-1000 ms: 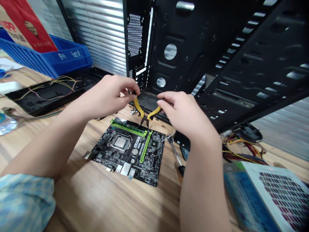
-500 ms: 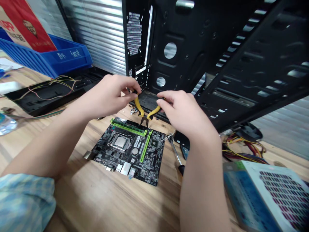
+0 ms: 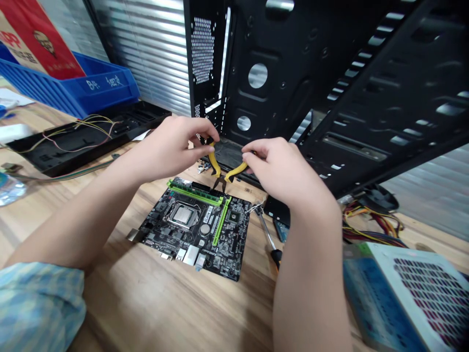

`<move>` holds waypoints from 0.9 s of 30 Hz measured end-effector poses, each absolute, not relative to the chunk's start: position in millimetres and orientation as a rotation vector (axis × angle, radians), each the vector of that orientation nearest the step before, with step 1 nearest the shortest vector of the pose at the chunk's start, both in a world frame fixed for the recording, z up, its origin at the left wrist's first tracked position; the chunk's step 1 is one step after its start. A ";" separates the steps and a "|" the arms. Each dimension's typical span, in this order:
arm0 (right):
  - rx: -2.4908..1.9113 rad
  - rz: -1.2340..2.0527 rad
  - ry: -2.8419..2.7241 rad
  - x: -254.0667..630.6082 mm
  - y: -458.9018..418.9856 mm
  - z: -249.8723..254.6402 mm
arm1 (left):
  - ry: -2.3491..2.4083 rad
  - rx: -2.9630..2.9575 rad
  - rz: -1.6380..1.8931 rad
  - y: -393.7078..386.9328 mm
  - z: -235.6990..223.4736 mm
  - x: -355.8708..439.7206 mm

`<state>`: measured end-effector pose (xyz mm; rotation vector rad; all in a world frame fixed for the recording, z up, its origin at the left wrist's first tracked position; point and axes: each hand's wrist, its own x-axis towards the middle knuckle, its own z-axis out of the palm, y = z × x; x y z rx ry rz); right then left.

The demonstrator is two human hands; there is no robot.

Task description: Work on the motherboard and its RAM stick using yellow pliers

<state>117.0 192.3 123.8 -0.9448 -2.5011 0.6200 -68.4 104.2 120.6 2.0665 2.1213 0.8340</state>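
Note:
My left hand pinches one yellow handle of a pair of pliers, and my right hand pinches the other. The handles are spread wide, with the dark jaws pointing down over the far edge of a motherboard. Whether the jaw tips touch the board I cannot tell. The board lies flat on the wooden table, a bare processor in its socket. A green memory slot runs along the far edge and a green expansion slot stands near the right side.
A black computer case stands behind the board. To its right are a power supply and bundled cables. A screwdriver lies beside the board. At left are a black panel with thin wires and a blue bin holding a red paper bag.
Both hands have shifted slightly right with the pliers' handles. The jaws stay at about the same spot over the motherboard's far edge.

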 end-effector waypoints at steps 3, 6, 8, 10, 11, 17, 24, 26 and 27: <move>-0.952 0.629 -2.497 117.4 191.2 124.2 | 2.095 2.071 0.845 104.2 120.7 -68.1; -0.961 0.636 -2.494 117.5 190.6 124.4 | 2.091 2.069 0.846 104.3 120.5 -67.9; -0.978 0.633 -2.494 117.4 190.4 124.5 | 2.095 2.066 0.845 104.6 120.3 -67.7; -0.991 0.632 -2.497 117.4 190.3 124.6 | 2.098 2.062 0.844 104.8 120.1 -67.6; -0.992 0.630 -2.498 117.4 190.3 124.5 | 2.099 2.060 0.843 104.9 120.1 -67.7; -0.948 0.577 -2.501 114.2 190.4 122.6 | 2.136 2.058 0.795 104.6 122.1 -72.2; -0.924 0.546 -2.474 107.8 190.1 118.8 | 2.235 2.065 0.689 105.1 123.4 -81.9; -0.924 0.541 -2.476 108.0 190.4 118.4 | 2.218 2.071 0.698 105.6 123.1 -82.9; -0.928 0.539 -2.481 108.2 190.5 118.4 | 2.219 2.073 0.699 105.7 123.1 -82.8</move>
